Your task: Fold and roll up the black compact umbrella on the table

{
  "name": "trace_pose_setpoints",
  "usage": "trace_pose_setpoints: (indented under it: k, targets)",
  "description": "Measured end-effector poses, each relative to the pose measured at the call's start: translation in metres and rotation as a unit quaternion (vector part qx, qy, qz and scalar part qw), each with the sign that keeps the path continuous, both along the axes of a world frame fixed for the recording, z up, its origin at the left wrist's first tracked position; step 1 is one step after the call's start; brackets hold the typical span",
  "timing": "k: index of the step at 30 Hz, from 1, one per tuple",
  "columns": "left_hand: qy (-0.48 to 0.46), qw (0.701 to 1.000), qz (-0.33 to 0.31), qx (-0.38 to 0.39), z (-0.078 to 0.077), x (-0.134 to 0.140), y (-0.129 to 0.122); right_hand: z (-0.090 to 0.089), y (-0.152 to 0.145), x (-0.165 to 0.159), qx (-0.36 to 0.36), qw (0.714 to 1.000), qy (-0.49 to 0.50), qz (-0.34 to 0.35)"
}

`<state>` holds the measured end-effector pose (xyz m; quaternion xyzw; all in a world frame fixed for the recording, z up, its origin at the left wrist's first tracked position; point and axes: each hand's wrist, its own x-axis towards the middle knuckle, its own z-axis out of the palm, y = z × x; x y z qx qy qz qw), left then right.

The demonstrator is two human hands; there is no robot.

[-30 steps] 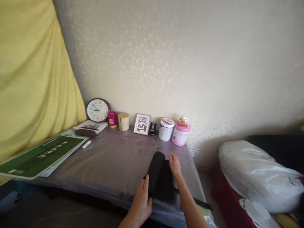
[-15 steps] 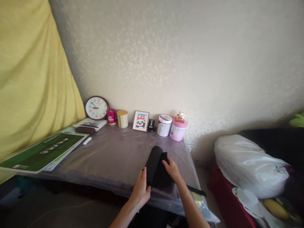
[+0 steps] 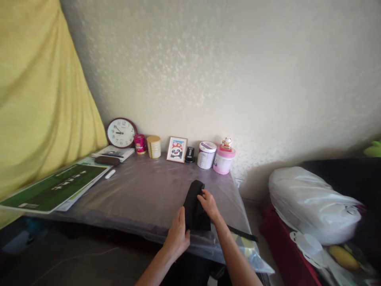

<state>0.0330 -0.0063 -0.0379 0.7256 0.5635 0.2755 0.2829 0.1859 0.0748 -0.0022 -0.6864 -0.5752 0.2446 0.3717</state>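
Note:
A black fabric-like roll lies at a slant on the table near its front edge, with a flatter flap on its right side; I cannot make out exactly what it is. Around its near left end is my left hand, fingers along the side and thumb at the lower edge. My right hand pinches the flap close against the roll, higher up on the right. From under my right forearm a black strap runs out to the right.
The table has a plastic cover. Along the wall stand a clock, a pink can, a yellow can, a panda picture and two tubs. A green board lies left; a white bag sits right.
My right hand has moved left and slightly up, folding the flap over toward the roll. The left hand stays at the near end.

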Motion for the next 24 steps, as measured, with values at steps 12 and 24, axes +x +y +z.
trace_pose_setpoints:
  k: [12,24]
  targets:
    - [0.036,0.999,-0.015,-0.003,0.005,0.000,-0.002,0.006,-0.006,-0.021,-0.041,0.998,0.052,0.015]
    - [0.031,0.997,-0.042,0.056,0.009,0.001,-0.006,-0.005,-0.019,-0.024,-0.142,0.954,0.249,0.089]
